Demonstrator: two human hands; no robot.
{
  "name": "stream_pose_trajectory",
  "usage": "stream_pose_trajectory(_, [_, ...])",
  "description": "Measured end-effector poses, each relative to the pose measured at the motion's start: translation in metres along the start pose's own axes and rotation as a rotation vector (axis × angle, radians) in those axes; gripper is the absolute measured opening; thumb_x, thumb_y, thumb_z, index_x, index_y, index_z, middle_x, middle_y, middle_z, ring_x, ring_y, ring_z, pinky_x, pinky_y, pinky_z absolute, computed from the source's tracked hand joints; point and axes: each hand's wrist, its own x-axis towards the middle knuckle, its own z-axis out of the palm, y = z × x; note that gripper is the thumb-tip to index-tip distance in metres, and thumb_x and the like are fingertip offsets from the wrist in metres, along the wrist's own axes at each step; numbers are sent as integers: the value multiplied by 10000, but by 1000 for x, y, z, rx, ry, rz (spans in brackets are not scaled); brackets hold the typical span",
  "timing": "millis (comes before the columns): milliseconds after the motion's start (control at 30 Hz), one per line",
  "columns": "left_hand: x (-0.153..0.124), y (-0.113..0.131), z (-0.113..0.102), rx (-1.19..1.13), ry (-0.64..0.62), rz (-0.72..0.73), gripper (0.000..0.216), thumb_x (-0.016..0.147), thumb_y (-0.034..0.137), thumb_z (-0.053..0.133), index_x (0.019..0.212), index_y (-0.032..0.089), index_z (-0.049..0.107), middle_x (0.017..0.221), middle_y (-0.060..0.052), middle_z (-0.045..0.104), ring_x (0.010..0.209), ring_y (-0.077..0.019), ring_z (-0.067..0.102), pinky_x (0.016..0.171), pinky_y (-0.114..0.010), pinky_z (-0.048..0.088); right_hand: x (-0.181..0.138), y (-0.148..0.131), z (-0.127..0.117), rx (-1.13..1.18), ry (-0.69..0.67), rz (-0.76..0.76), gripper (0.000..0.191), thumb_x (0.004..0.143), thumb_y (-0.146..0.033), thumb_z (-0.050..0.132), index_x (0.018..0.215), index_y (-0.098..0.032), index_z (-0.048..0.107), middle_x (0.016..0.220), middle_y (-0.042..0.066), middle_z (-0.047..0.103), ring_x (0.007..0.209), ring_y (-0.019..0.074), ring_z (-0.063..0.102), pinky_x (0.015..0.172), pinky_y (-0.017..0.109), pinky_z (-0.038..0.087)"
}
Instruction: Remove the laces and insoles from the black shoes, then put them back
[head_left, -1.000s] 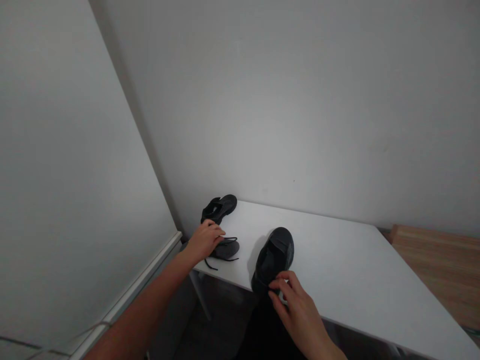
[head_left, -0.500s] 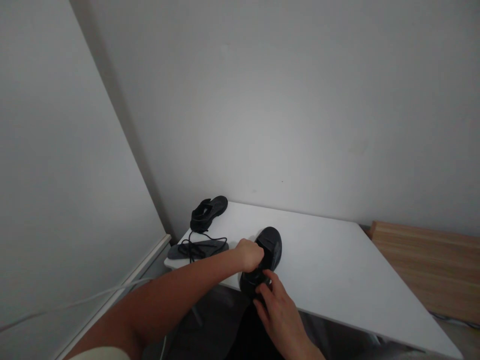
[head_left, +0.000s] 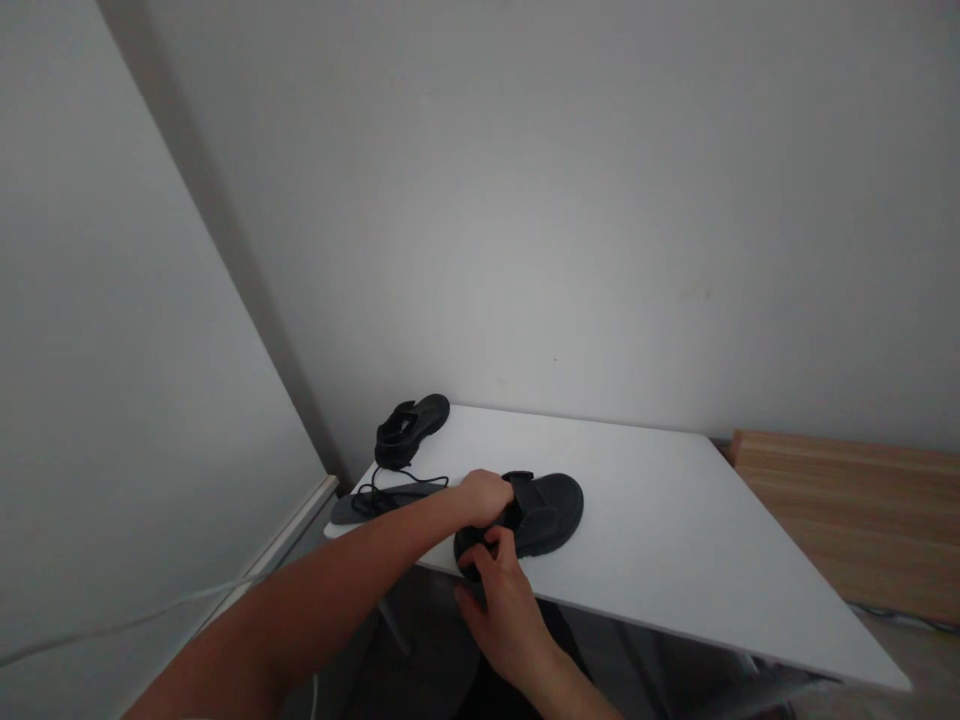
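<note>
One shoe (head_left: pixel 556 512), lower centre | your left hand (head_left: pixel 484 497) at its opening, grip hidden | your right hand (head_left: pixel 495 585) curled at the heel (head_left: pixel 463 546), grip unclear | brace the heel against sliding

Beyond the grip rises a plain pale grey wall (head_left: pixel 420 200), with a soft patch of light (head_left: pixel 555 250). Left of the grip stands a smooth light grey upright surface (head_left: pixel 112 350). Under the grip is a white flat-topped table (head_left: pixel 675 530), above a dark floor (head_left: pixel 431 640). Well to the right lies a brown wood-grained flat board (head_left: pixel 847 530).
</note>
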Motion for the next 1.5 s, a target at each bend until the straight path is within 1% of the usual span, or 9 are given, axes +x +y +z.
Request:
stream_pose_trajectory(133, [4, 12, -1, 39, -1, -51, 231, 794, 124, 476, 850, 103, 699, 853, -196, 696, 859, -288, 648, 697, -370, 491, -3, 2, 0, 16, 16, -23, 288, 715, -46, 506, 943, -216, 554, 1096, 76, 435, 923, 198, 573, 807, 346, 498])
stream_pose_trajectory(333, [1, 18, 2, 48, -20, -33, 154, 740, 160, 574, 813, 128, 705, 863, -175, 700, 897, -293, 608, 709, -365, 455, -18, 19, -4, -12, 134, -55, 235, 782, -55, 446, 904, -215, 566, 1167, 95, 429, 991, 196, 560, 841, 344, 487])
stream_pose_trajectory(567, [0, 22, 13, 46, -32, -48, 123, 723, 204, 596, 736, 153, 707, 814, -158, 700, 897, -288, 552, 738, -384, 380, -16, 48, -18, -38, 353, -2, 125, 846, -203, 461, 859, -213, 585, 1090, 96, 472, 957, 199, 578, 799, 350, 507])
stream_pose_trajectory(800, [0, 20, 18, 21, 16, -81, 100, 670, 242, 642, 689, 159, 695, 801, -150, 694, 913, -297, 505, 764, -404, 341, -4, 79, -36, -43, 449, 62, 140, 861, -272, 453, 859, -198, 572, 1074, 98, 446, 920, 200, 545, 768, 369, 501])
stream_pose_trajectory(933, [4, 19, 21, 5, 27, -112, 90, 668, 243, 641, 668, 167, 690, 781, -146, 693, 928, -297, 505, 792, -412, 338, 2, 80, -40, -67, 448, 35, 136, 861, -268, 451, 865, -194, 565, 1059, 96, 443, 969, 212, 527, 804, 384, 487])
stream_pose_trajectory(1167, [4, 18, 24, -77, 72, -139, 116, 720, 186, 571, 695, 146, 677, 778, -158, 688, 948, -303, 522, 809, -425, 352, 10, 61, -37, -223, 452, -67, 102, 839, -233, 487, 871, -207, 581, 1064, 94, 456, 1020, 240, 470, 859, 453, 447])
stream_pose_trajectory(1233, [1, 15, 21, -112, 89, -132, 128, 737, 191, 546, 737, 150, 667, 789, -147, 689, 945, -297, 540, 815, -420, 366, 13, 54, -38, -279, 409, -102, 124, 840, -221, 490, 900, -217, 599, 1108, 97, 444, 1049, 251, 445, 878, 469, 431])
stream_pose_trajectory(1367, [-7, 7, 14, -217, 137, -150, 255, 769, 269, 500, 981, 165, 597, 908, -113, 683, 914, -272, 582, 738, -363, 427, 16, 46, -42, -388, 260, -155, 202, 853, -221, 482, 988, -251, 629, 1218, 101, 414, 1130, 280, 388, 941, 505, 382])
stream_pose_trajectory(1500, [-12, -1, 7, -333, 168, -145, 233, 748, 252, 516, 968, 205, 577, 950, -56, 679, 853, -208, 612, 670, -280, 448, 17, 51, -41, -440, 221, -143, 266, 865, -247, 473, 1093, -270, 608, 1178, 109, 447, 1102, 282, 401, 925, 506, 406])
